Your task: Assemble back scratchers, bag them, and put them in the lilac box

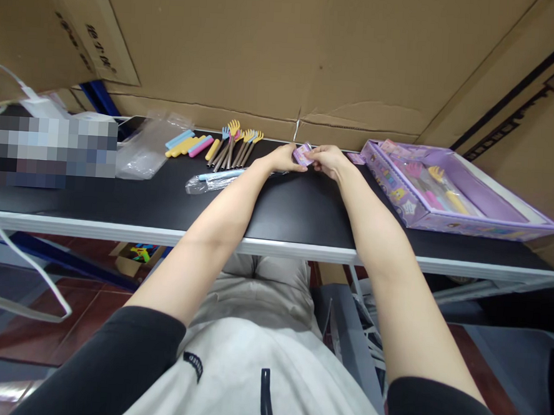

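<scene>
The left hand (285, 158) and right hand (327, 160) both pinch a small purple card (303, 155) over the table (304, 215), far middle, apparently adjusting it, so steady fingers seem needed next, between the wrapped blue stick (220, 175) left and purple box (473, 227) right.

Hands: two, one left hand (280, 159) and one right hand (327, 161). Purple card (302, 154) between the hands: one. Loose card (356, 158) beside the box: one. Purple box (484, 231): one, with two claw heads visible inside, one pink head (414, 170) and one yellow head (436, 173). Claw-tipped sticks (230, 148) on the table (305, 212): at least five; overlap prevents an exact count. Coloured tubes (200, 146): at least five; exact total unclear. Blue stick (219, 174) in clear wrapping: one. Table: one.
</scene>
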{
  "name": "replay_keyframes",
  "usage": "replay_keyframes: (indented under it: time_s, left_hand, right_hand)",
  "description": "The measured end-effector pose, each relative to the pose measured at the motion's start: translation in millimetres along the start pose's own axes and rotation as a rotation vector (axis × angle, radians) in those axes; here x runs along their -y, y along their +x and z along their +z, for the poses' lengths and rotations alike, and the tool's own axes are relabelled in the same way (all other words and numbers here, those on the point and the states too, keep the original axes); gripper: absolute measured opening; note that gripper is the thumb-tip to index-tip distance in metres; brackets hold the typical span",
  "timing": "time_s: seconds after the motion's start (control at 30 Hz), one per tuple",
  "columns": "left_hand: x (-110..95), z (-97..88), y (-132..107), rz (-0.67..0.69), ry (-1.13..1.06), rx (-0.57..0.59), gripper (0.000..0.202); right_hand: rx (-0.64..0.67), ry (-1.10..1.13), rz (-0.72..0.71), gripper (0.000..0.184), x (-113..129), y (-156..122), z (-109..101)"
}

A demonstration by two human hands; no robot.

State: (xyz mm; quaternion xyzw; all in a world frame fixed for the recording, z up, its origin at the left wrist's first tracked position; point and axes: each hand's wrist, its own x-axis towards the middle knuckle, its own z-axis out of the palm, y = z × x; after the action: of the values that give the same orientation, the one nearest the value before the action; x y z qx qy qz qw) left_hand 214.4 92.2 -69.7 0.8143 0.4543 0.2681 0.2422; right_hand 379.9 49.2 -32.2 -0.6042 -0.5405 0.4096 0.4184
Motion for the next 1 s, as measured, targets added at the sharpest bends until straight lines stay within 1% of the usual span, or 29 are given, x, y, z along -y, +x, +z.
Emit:
replay_keyframes:
  time_s: [0.07,0.17,0.27,0.33,0.47,0.6,0.73,0.9,1.0]
  left_hand:
    - [2,0.5,2,-0.002,-0.035,-0.003,0.044]
    - [2,1.6,3,-0.025,-0.130,0.010,0.039]
    - [-1,1.7,3,-0.071,-0.265,0.006,0.030]
    - [-4,0.7,2,-0.115,-0.336,-0.021,0.025]
    - [-4,-2.2,-1,-0.148,-0.350,-0.092,0.039]
    - [-1,-4.2,-1,-0.158,-0.381,-0.140,0.039]
    - [-1,-5.3,-3,-0.156,-0.419,-0.122,0.037]
    - [-5,-6.1,-7,-0.118,-0.434,-0.071,0.038]
    - [-8,-6.9,-10,-0.106,-0.452,-0.066,0.040]
  right_hand:
    - [0.028,0.029,0.013,0.048,1,-2,1]
    - [0.026,0.034,0.028,0.046,2,-4,2]
    - [0.011,0.026,0.041,0.046,3,-4,2]
    - [0.020,0.040,0.040,0.047,4,-5,2]
    - [0.061,0.063,0.056,0.048,5,-7,-1]
    - [0.094,0.052,0.050,0.045,5,-8,-3]
    - [0.113,0.027,0.037,0.043,4,-7,-5]
    - [0.106,0.022,0.003,0.040,4,-7,-5]
    - [0.083,0.018,-0.023,0.036,3,-4,-5]
